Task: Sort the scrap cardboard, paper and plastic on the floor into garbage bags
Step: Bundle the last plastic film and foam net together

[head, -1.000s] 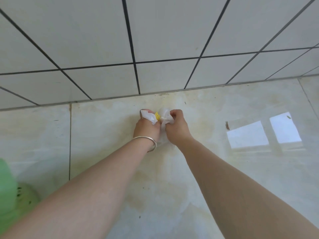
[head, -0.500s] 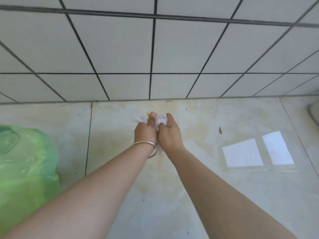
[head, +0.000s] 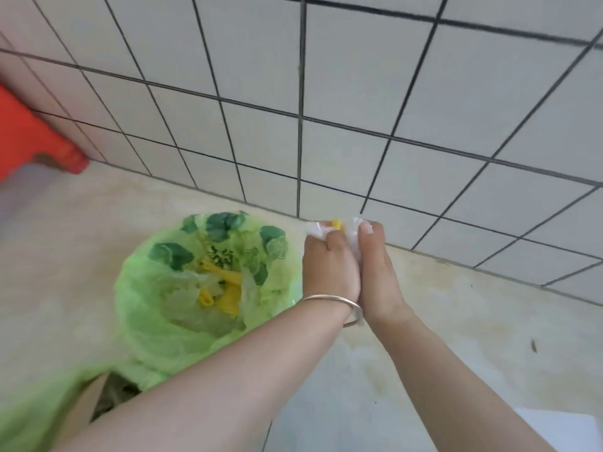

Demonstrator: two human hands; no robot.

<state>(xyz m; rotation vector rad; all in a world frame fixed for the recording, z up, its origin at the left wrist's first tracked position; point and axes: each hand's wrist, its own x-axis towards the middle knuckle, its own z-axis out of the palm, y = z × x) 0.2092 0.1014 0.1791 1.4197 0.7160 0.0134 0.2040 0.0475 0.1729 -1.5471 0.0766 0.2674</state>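
You held a crumpled wad of clear, glossy plastic film with a yellow scrap [head: 336, 225] in it. At nine o'clock from it sat a thin, translucent green plastic bag printed with dark leaves [head: 182, 288], wrinkled and shiny. A smooth metal bangle [head: 350, 308] gleamed on your wrist. The grey wall tiles [head: 359, 93] looked matt; the beige floor tiles [head: 456, 321] were polished, stained. At ten o'clock stood a smooth red plastic piece [head: 29, 141].

The only print in view is a few dark green characters among the leaf patterns on the green bag [head: 169, 324], and they are too blurred to read; nothing else shows any text, label, brand or number.
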